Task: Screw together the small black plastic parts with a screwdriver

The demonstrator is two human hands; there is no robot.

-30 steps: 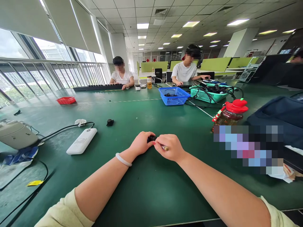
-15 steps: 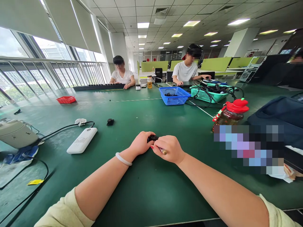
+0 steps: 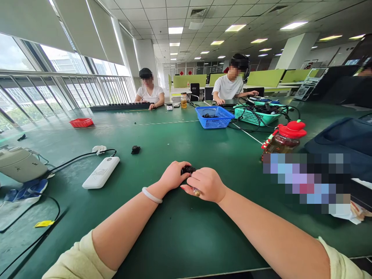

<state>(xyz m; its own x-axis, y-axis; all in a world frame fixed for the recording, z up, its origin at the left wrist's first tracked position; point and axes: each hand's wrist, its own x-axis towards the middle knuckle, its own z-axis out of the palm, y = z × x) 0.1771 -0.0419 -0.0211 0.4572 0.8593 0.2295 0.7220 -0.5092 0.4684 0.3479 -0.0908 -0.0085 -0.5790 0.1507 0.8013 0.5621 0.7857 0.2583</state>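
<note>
Black part [image 3: 188, 169] lies left-to-right mid-frame, its ends hidden, pinched by the left hand [image 3: 174, 175], while the right hand [image 3: 207, 184], close by, curls around a stick [image 3: 197, 192].

Left sleeve [image 3: 83, 257] and right sleeve [image 3: 341, 255]: pale yellow-green, creased, ending near the elbows. Bangle [image 3: 151, 195]: white, plain, rounded, encircling the left wrist [image 3: 159, 188]. Right hand [image 3: 207, 185]: red nail varnish [image 3: 182, 187].

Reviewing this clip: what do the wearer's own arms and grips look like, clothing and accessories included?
Loose, pale yellow-green sleeves cover the upper parts of both arms. A smooth white bangle circles the left wrist; none shows on the right. Neither the left grip nor right grip is gloved. The right shows a red nail.
</note>
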